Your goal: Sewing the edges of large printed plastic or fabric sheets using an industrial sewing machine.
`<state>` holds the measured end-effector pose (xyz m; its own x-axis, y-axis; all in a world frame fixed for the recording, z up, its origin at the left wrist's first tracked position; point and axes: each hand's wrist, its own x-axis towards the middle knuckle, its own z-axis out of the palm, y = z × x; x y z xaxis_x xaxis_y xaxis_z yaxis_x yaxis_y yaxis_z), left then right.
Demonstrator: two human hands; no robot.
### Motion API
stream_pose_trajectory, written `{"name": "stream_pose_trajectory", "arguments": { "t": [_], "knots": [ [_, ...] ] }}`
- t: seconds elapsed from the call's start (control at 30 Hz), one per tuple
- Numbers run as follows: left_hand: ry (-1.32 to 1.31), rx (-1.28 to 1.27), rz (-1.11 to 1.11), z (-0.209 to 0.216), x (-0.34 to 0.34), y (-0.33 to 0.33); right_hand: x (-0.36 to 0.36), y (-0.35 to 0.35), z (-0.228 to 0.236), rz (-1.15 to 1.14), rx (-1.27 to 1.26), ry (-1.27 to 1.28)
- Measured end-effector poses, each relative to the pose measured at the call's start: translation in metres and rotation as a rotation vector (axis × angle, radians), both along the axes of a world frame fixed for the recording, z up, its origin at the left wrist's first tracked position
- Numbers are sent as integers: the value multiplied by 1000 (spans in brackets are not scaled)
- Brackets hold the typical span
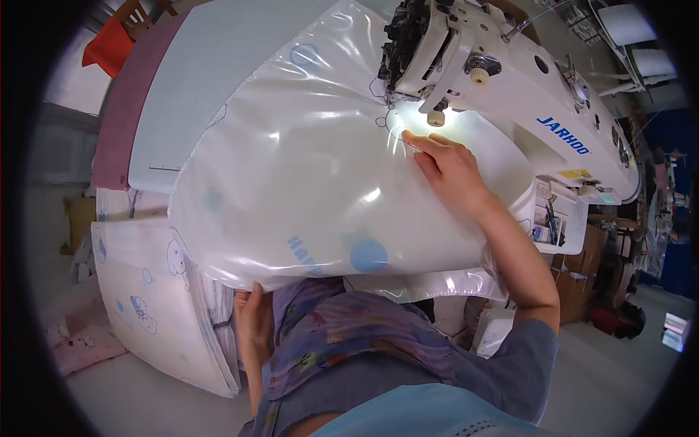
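Observation:
A large glossy white plastic sheet (pixel 291 175) with pale blue prints lies over the sewing table and hangs over its near edge. My right hand (pixel 450 171) rests on it just in front of the lit needle area of a white sewing machine (pixel 524 87). Its index finger stretches toward the presser foot, the thumb sits apart, and the other fingers are partly hidden. At the sheet's near left edge, my left hand (pixel 253 313) pinches the hem, fingertips partly under the material. The needle itself is too small to make out.
Left of the table hangs a stack of similar printed sheets (pixel 153 298). A pale grey board with a maroon edge (pixel 124 109) lies at the far left. A white tray (pixel 568 218) with small tools sits under the machine arm, and a cardboard box (pixel 579 273) stands beyond it.

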<state>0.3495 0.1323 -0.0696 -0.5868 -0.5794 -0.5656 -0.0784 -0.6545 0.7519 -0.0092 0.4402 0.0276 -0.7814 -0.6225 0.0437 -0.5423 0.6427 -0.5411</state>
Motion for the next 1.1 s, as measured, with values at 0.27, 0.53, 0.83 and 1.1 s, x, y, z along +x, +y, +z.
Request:
{"name": "stream_pose_trajectory", "arguments": {
  "t": [0.27,0.53,0.83,1.1],
  "knots": [
    [-73,-782,-201,96,-139,-147,26,-17,-5,-38,-55,-97],
    [-43,-1801,49,116,-297,-194,27,-57,-24,-237,-229,-66],
    [-378,-1143,287,-36,-73,-29,63,-30,7,-48,-172,-435],
    [18,114,91,-31,17,-30,117,35,3,34,-170,-192]
  ]
}}
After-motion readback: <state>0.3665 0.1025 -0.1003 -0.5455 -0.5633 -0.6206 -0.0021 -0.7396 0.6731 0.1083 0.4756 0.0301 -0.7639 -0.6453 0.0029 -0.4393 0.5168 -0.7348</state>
